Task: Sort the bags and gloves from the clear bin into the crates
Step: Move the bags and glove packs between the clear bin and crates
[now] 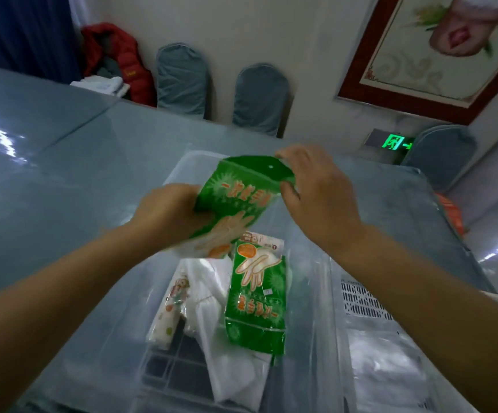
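Centre of frame: a green glove packet is held up over the clear bin, gripped by both hands at once.

Right hand, just right of centre: thumb and forefinger pinched shut on the packet's dark green header flap, the end with the punched hole, at its upper right corner.

Left hand, left of centre: fingers curled closed around the packet's lower left edge, near the printed hand picture. Fingertips hidden behind the packet, so how deep the hold goes I cannot tell.

Long axis of the packet runs diagonally, from header at upper right down to its blurred tail at lower left (the blur suggests it is moving). It hangs clear of the contents below.

Still in the bin, lower centre: a second green glove packet lying roughly top-to-bottom in frame, header end nearest the bottom edge; white plastic bags under and beside it; a patterned roll of bags to its left.

A white slotted crate sits at lower right, touching or just beside the bin wall. Judgement: the right hand is the nearer one to that crate, so the carry likely goes rightward with the header leading, the left hand letting go.
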`<act>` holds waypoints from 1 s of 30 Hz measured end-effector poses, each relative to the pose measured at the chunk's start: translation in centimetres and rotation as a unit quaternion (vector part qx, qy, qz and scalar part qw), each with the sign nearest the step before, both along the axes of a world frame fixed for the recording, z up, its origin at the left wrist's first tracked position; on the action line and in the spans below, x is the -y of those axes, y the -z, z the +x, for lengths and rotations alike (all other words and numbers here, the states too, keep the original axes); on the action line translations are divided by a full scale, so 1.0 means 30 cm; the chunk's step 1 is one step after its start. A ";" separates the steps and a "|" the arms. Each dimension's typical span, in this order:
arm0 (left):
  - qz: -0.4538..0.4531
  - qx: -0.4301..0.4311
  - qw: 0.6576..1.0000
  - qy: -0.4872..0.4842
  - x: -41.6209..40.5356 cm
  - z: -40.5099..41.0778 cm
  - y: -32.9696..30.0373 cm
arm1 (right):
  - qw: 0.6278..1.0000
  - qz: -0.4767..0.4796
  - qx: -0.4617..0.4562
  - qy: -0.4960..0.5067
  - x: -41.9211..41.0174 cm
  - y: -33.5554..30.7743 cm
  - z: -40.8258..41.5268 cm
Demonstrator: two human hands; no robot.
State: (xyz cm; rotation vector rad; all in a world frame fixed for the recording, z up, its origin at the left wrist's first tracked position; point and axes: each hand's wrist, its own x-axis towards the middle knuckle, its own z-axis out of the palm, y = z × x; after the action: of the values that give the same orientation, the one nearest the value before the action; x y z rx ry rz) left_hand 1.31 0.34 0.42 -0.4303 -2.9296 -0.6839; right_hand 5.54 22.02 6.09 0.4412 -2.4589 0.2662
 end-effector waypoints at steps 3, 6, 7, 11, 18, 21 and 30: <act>0.019 -0.014 0.997 -0.069 0.041 -0.089 0.008 | 0.998 0.033 -0.022 -0.042 -0.001 0.091 0.027; 0.082 0.032 0.994 -0.070 0.062 -0.135 0.045 | 0.955 0.107 0.270 -0.060 0.071 0.228 0.043; 0.100 0.039 0.992 -0.068 0.065 -0.138 0.059 | 0.927 0.157 0.331 -0.081 0.095 0.275 0.042; 0.113 0.032 0.991 -0.060 0.078 -0.145 0.086 | 0.788 0.331 0.487 -0.177 0.191 0.392 0.052; 0.085 0.031 0.995 -0.048 0.073 -0.143 0.084 | 0.765 0.367 0.504 -0.163 0.240 0.389 0.053; 0.050 0.027 0.997 -0.052 0.067 -0.139 0.078 | 0.812 0.355 0.425 -0.183 0.181 0.332 0.026; -0.025 0.029 0.999 -0.029 0.037 -0.089 0.038 | 0.972 -0.042 0.193 -0.127 -0.003 0.174 0.000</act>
State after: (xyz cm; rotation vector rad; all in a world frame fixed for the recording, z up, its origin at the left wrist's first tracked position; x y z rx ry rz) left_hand -1.37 -0.77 -0.70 -0.3355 -3.0059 -0.6258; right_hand 5.54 22.11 0.88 0.7274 -2.7515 0.6119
